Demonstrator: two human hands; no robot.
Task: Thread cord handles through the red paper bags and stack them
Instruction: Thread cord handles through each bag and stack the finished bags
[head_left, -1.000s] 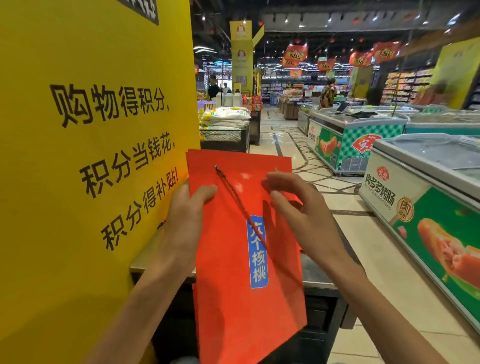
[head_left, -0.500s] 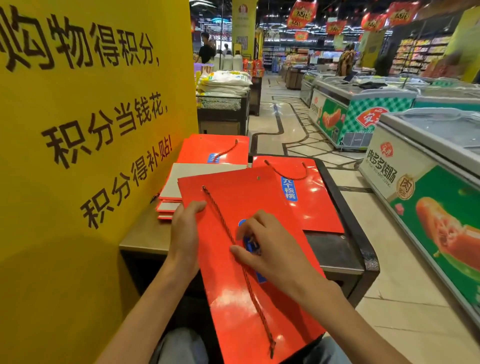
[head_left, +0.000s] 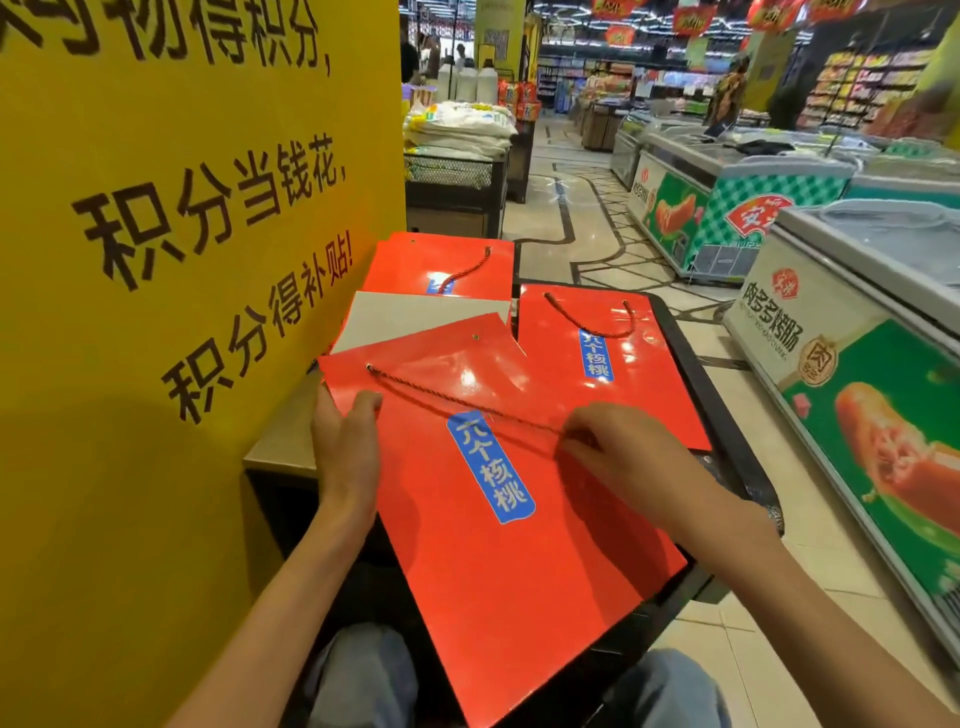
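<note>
A flat red paper bag (head_left: 467, 561) with a blue label lies tilted across the table's near edge and over my lap. A dark red cord (head_left: 447, 397) runs from the bag's left hole (head_left: 370, 368) across its face to my right hand (head_left: 618, 457), which pinches the cord's free end. The right hole (head_left: 476, 337) has no cord in it. My left hand (head_left: 345, 447) grips the bag's left edge, thumb on top. A finished bag (head_left: 597, 364) with a looped handle lies behind on the right. Another bag (head_left: 441, 265) lies at the far left on a stack.
A yellow sign panel (head_left: 182, 260) stands close on the left. A grey card sheet (head_left: 410, 317) tops the stack of flat bags beside it. The dark table rim (head_left: 691, 358) runs along the right. Chest freezers (head_left: 857, 338) line the aisle on the right.
The bag came down from upright onto the table and turned. My right hand slid along the cord to the right and now pinches its end, pulling it straight across the bag.
</note>
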